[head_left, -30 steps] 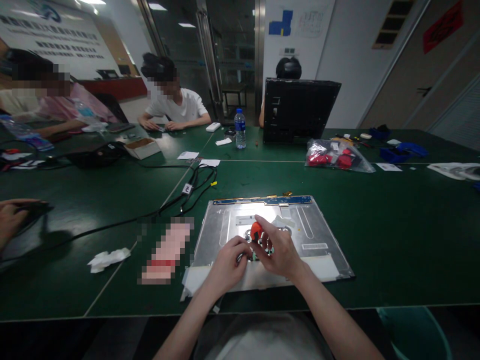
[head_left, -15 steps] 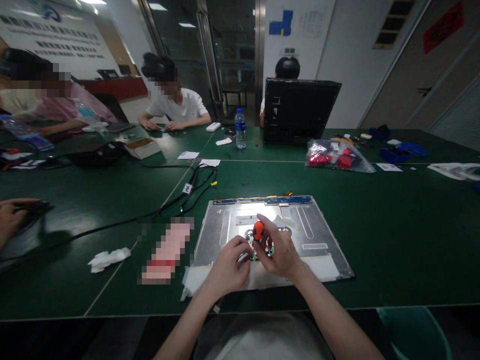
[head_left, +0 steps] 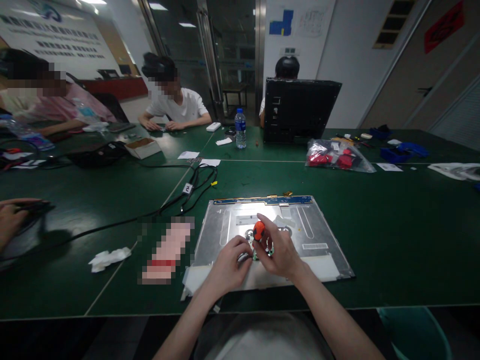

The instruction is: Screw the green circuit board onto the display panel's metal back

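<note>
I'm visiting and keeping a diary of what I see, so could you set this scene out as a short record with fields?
Left hand: fingers curled beside a small green circuit board; what they grip is unclear
Right hand: fingers holding a rounded orange-and-black handle; its lower end is hidden
Under the hands: flat silver metal panel, narrow blue strip along its far edge
Surface: dark green tabletop
Left of the panel: crumpled white tissue
Beyond the panel: clear plastic bottle with blue cap; clear plastic bag with red contents
</note>
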The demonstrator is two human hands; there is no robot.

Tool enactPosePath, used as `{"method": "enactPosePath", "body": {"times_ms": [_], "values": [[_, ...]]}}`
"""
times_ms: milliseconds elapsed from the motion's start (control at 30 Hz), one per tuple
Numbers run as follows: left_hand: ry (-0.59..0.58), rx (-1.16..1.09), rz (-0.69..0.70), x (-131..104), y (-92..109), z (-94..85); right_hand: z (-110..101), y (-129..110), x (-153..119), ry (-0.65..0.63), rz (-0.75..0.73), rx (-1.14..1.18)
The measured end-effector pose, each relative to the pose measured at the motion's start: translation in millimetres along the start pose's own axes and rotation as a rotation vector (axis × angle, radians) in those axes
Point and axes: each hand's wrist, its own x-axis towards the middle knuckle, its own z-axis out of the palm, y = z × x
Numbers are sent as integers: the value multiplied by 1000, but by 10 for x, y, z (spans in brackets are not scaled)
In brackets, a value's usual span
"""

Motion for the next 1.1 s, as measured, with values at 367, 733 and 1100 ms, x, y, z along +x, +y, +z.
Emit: {"method": "enactPosePath", "body": {"times_ms": [367, 733, 1100], "values": [[-13, -2, 4, -1, -11, -5, 14, -12, 27, 18, -15, -20], [2, -7, -3, -5, -4, 1, 17, 1, 9, 12, -9, -36], [-8, -21, -4, -4, -8, -3, 9, -19, 24, 15, -26, -22]]}}
